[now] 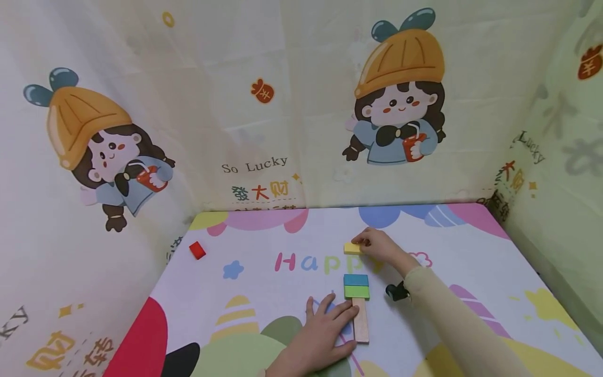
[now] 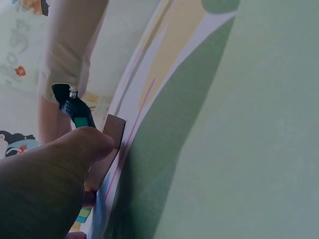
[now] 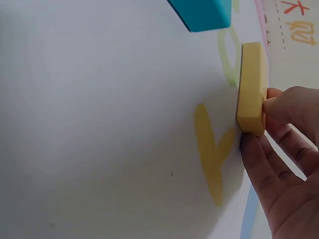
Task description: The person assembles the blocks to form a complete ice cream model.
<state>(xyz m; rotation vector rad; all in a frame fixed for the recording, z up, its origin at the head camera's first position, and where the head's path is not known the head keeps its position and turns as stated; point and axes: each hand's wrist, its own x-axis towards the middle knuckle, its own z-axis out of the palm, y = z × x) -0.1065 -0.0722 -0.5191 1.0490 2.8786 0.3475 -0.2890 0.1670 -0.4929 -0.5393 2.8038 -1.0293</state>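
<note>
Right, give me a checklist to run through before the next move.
1. Grip of the right hand on the yellow rectangular block: ok, thumb and fingers pinch it.
2. Left hand on the long pale wooden block: ok, touching it.
3. Blue rectangular block and green rectangular block together: ok, side by side.
4. Yellow block touching blue block: not ok, a gap separates them.
5. Yellow block fully down on the patterned tabletop: cannot tell.
</note>
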